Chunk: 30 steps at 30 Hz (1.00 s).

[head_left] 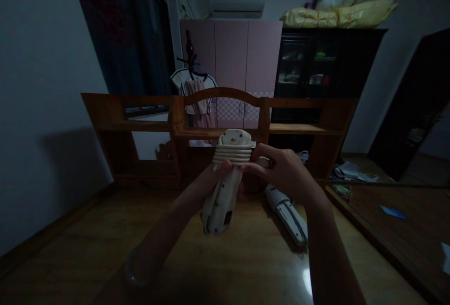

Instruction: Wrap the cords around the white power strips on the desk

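A white power strip point(225, 197) is held up at a tilt in front of me, its cord point(232, 154) wound in several turns around the upper part. Fingers of my left hand point(218, 174) wrap the strip just below the coils, thumb on the near face. At the right side of the coils, my right hand point(279, 162) pinches the cord's loose end, where a pale piece, perhaps the plug, shows between the fingers. A second white power strip point(290, 218), also with its cord wound around it, lies on the wooden surface under my right forearm.
Beneath my hands spreads a wooden surface point(197, 258), bordered on the right by a raised edge point(372, 234). Ahead stands a wooden headboard with shelves point(220, 92). Behind it are a pink wardrobe point(230, 56) and a dark cabinet point(330, 61). Papers point(355, 172) lie on the floor at right.
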Motion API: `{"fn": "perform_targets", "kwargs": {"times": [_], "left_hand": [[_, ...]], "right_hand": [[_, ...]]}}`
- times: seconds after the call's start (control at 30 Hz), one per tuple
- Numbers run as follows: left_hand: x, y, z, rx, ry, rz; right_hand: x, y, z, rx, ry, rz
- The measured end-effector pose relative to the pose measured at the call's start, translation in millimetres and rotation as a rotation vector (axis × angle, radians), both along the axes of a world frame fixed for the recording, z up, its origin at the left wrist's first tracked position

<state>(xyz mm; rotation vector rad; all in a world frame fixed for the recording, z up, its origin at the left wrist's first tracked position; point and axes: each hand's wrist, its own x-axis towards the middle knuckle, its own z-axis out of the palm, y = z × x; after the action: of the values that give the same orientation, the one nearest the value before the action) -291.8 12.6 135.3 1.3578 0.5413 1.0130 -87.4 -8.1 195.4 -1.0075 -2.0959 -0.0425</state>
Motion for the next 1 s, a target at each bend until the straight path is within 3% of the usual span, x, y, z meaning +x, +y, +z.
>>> {"fn": "perform_targets", "kwargs": {"times": [0.17,0.37,0.43,0.57,0.7,0.87,1.0], "left_hand": [[4,-8,5.2,0.106,0.016,0.082],[6,-23,5.7,0.050,-0.085,-0.127],[9,-26,7.0,0.092,-0.086,-0.083],[16,-30,9.7,0.206,0.085,0.140],[21,-30,8.3,0.265,0.198,0.289],[19,-29,7.7,0.267,0.235,0.293],[16,-28,10.6,0.269,0.257,0.196]], "right_hand": [[0,2,2,-0.107,0.031,0.161],[9,-4,6,-0.296,0.046,0.303],[12,-4,6,-0.378,0.044,0.354],[12,3,1,-0.497,0.063,0.467],[6,12,-7,-0.566,0.078,0.476],[4,27,-17,-0.584,0.135,0.507],[2,34,-21,-0.561,0.196,0.589]]}}
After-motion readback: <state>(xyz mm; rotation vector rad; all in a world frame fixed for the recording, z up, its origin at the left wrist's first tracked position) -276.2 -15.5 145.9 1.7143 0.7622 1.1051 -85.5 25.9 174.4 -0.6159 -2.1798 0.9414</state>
